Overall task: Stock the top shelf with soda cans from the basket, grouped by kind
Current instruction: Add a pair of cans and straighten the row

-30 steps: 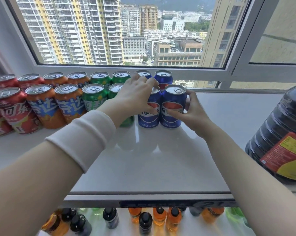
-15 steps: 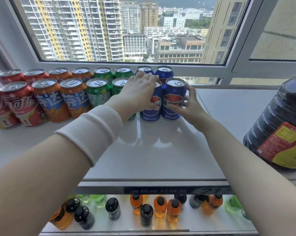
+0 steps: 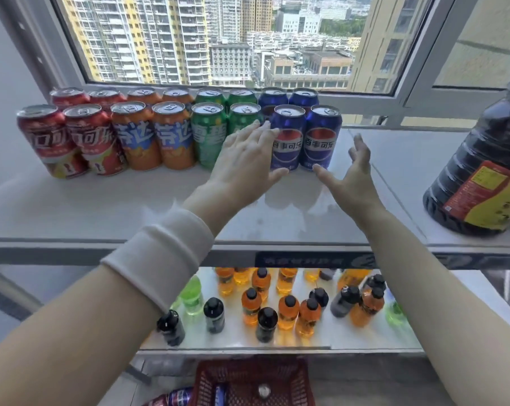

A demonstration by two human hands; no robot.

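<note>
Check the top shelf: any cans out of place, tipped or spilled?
Nothing stands out. The cans stand upright in two rows grouped by colour: red cans, orange cans, green cans, blue cans. No spill shows on the top shelf. The left hand hides part of one green can.

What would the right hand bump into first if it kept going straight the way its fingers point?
Probably nothing on the shelf. The right hand is open beside the rightmost blue can, fingers aimed past it toward the window frame. That frame looks like the first thing met, though depth is hard to judge.
</note>
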